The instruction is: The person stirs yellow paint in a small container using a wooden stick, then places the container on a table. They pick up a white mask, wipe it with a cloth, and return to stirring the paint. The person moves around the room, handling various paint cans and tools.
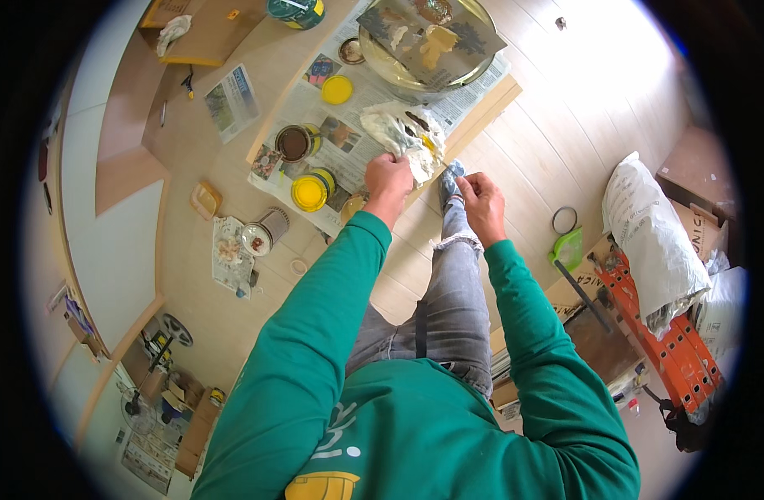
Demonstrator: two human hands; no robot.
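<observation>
My left hand [389, 178] is closed on the lower edge of a crumpled white rag [396, 127], which has dark and yellow stains. The rag hangs over newspaper [269, 187] at the edge of a low board. To the right, my right hand [484, 204] has its fingers curled in a pinch just above my foot; anything between them is too small to make out. Left of the rag stand an open can of brown paint [293, 143] and an open can of yellow paint [313, 192]. A yellow lid [337, 90] lies farther back.
A large round tin [382, 62] bears a grey sheet [401, 50] with smears of beige paste. On the floor to the left is a used can [266, 231]. Sacks [653, 233] and an orange perforated metal piece [648, 317] crowd the right. A cardboard box [219, 33] stands far left.
</observation>
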